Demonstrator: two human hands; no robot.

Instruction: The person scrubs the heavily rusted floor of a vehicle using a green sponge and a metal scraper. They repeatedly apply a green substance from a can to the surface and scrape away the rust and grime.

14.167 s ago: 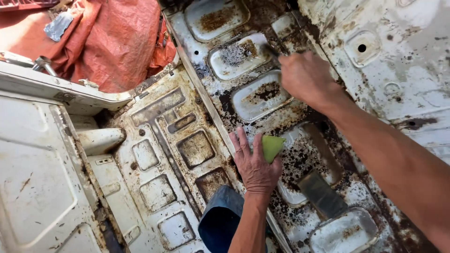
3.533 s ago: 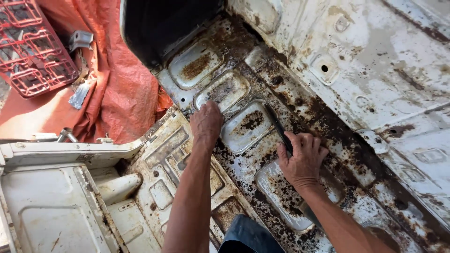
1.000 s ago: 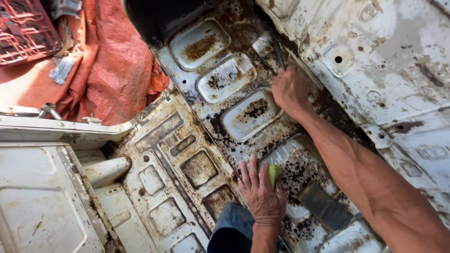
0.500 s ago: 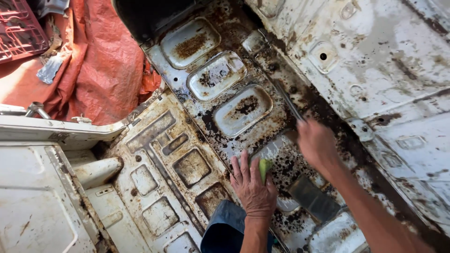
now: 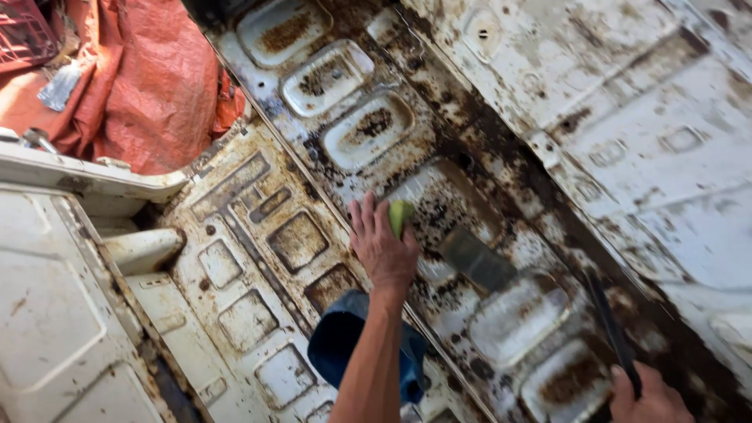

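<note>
Pressing flat on the rusty white metal floor panel (image 5: 258, 313), the left hand (image 5: 384, 251) is spread wide, with a small yellow-green sponge (image 5: 400, 215) pinned under its fingertips. At the near right, a dark narrow scraper (image 5: 611, 329) is gripped by the right hand (image 5: 650, 399), closed round its handle end. The sponge is judged soft and light; the scraper stiff, best held low on the handle.

You see a white metal floor panel (image 5: 642, 157) mottled with brown rust, a yellow-green sponge (image 5: 400, 215), an orange-red tarp (image 5: 149, 86).
</note>
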